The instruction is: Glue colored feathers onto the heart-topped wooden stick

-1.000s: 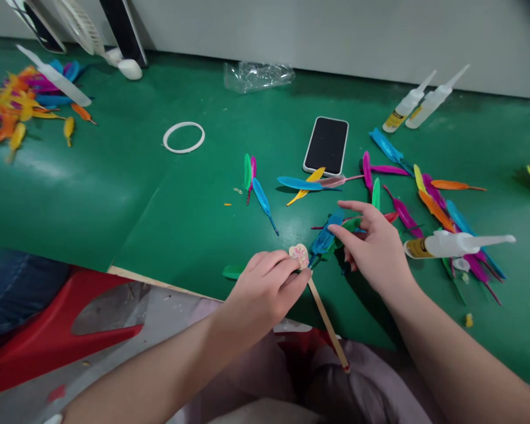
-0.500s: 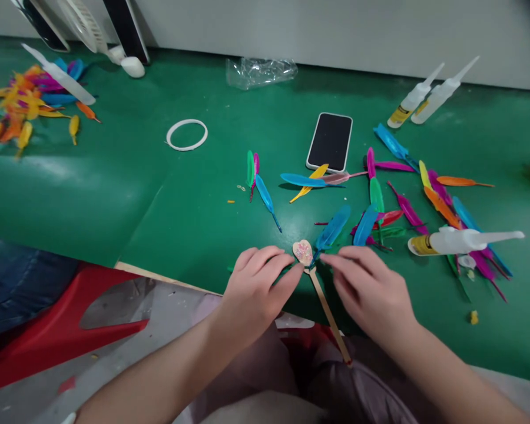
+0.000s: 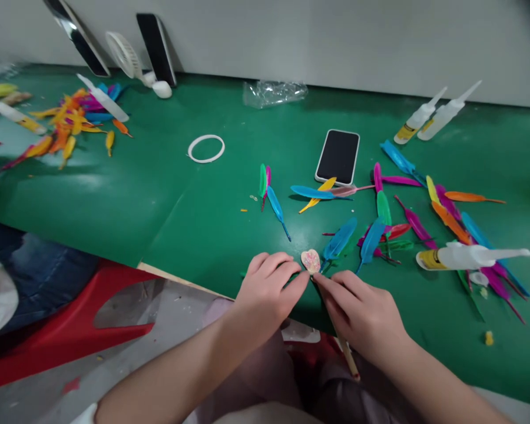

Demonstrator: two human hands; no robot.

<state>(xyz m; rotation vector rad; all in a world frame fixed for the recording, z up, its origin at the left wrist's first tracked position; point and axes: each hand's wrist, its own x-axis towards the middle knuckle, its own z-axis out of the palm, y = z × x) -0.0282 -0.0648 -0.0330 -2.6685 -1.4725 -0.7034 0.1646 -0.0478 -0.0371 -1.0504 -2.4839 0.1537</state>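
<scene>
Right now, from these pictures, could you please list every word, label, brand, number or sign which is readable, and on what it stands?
None can be read.
Near glue bottle: yellow label, too blurred to read.
Back pair's left bottle: yellow label, too small to read.
Far-left bottle: yellow patch, blurred.
Flat phone: dark screen, no text visible.
Heart piece: pink specks, no lettering visible.

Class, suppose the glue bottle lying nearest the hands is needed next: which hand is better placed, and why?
Likely the right hand: it is nearer the glue bottle and lies between it and the left hand, which would have to reach across.
</scene>
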